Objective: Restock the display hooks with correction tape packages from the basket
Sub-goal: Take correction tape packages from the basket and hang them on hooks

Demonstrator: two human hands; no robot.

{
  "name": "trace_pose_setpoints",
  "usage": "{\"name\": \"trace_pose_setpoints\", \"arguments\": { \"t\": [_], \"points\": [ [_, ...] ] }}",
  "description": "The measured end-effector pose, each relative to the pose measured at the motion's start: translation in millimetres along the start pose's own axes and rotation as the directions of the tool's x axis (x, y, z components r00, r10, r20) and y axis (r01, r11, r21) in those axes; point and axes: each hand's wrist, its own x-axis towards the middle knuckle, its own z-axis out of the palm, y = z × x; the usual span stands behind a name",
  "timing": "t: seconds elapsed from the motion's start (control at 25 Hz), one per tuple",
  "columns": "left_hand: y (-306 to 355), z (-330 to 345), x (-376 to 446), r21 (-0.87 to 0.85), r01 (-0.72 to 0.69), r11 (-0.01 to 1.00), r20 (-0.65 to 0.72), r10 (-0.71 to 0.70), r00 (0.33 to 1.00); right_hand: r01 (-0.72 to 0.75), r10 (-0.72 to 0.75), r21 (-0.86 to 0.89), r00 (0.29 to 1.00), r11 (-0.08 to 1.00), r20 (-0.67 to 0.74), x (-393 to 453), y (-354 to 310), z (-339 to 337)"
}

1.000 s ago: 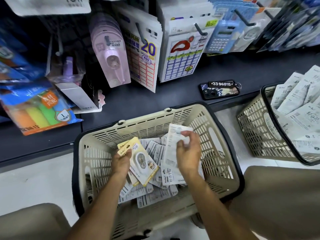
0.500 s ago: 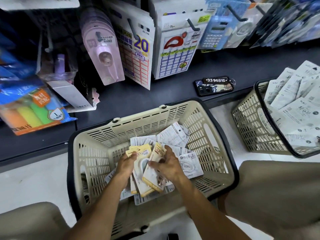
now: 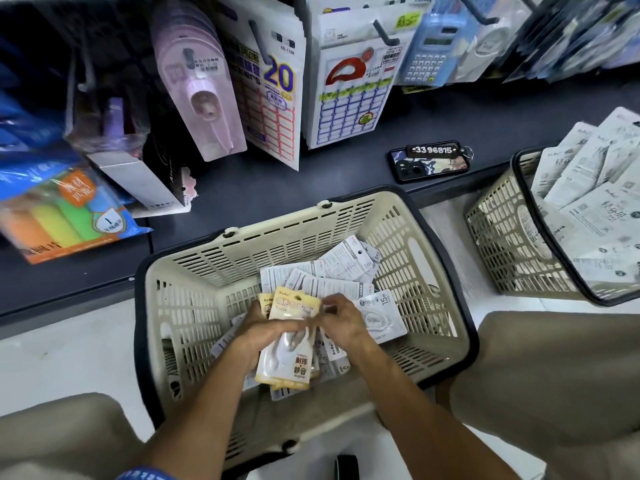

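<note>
Yellow correction tape packages (image 3: 289, 344) are held stacked above the beige basket (image 3: 242, 258), where white packages (image 3: 343, 268) are heaped loosely.

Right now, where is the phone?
In the head view, the phone lies flat on the dark shelf, upper right of centre, just behind the near basket and below the hanging label packs.
</note>
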Motion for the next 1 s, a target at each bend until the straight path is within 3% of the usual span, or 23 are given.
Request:
{"name": "trace_pose_setpoints", "arguments": {
  "t": [0.04, 0.12, 0.2, 0.28, 0.32, 0.36, 0.44, 0.48, 0.6, 0.72, 0.88, 1.0],
  "points": [
    [-0.1, 2.4, -2.7, -0.054, -0.014, 0.998, -0.019, 0.013, 1.000, -0.028, 0.029, -0.049, 0.999, 0.998, 0.020, -0.8, 0.9, 0.2],
    [5.0, 4.2, -6.9, -0.203, 0.021, 0.979, -0.008, -0.023, 1.000, -0.061, 0.048, 0.101, 0.991, 0.993, 0.129, -4.1, -4.2, 4.0],
    [13.6, -3.9, -7.3, -0.222, 0.028, 0.975, 0.030, -0.022, 0.999, -0.067, 0.030, 0.157, 0.974, 0.985, 0.225, -4.4, -11.6, 4.5],
    [26.7, -17.9, -8.1, -0.109, -0.041, 0.993, -0.031, 0.038, 0.999, -0.060, 0.090, -0.106, 0.949, 0.992, 0.303, -5.4, -19.7, -4.4],
    [32.4, -24.6, -8.2, 0.006, -0.073, 0.997, -0.079, 0.073, 0.994, -0.034, 0.152, -0.346, 0.936, 0.938, 0.319, -7.0, -21.0, -9.1],
    [37.5, -30.4, -8.7, 0.147, -0.090, 0.985, -0.110, 0.107, 0.988, 0.036, 0.197, -0.589, 0.924, 0.808, 0.326, -6.7, -18.9, -13.2],
    [45.5, -37.9, -10.1, 0.402, -0.080, 0.912, -0.151, 0.153, 0.977, 0.156, 0.238, -0.884, 0.929, 0.440, 0.282, -7.3, -11.9, -18.0],
    [47.7, -40.4, -11.1, 0.471, -0.056, 0.880, -0.183, 0.160, 0.970, 0.164, 0.251, -0.922, 0.932, 0.352, 0.262, -7.6, -9.1, -20.3],
    [48.2, -44.4, -17.4, 0.535, -0.007, 0.845, -0.280, 0.185, 0.942, 0.175, 0.258, -0.950, 0.935, 0.260, 0.243, -8.6, -3.0, -23.9],
    [51.6, -45.7, -23.5, 0.615, -0.055, 0.787, -0.327, 0.318, 0.890, 0.154, 0.299, -0.958, 0.928, 0.240, 0.224, -14.6, -1.4, -15.2],
    [61.9, -46.7, -29.3, 0.665, -0.146, 0.733, -0.296, 0.437, 0.849, 0.103, 0.251, -0.943, 0.950, 0.316, 0.187, -19.1, -3.3, -7.9],
    [54.2, -50.3, -29.6, 0.615, -0.119, 0.780, -0.307, 0.376, 0.874, 0.006, 0.260, -0.866, 0.953, 0.500, 0.157, -13.9, -2.0, -20.2]
  ]
}}
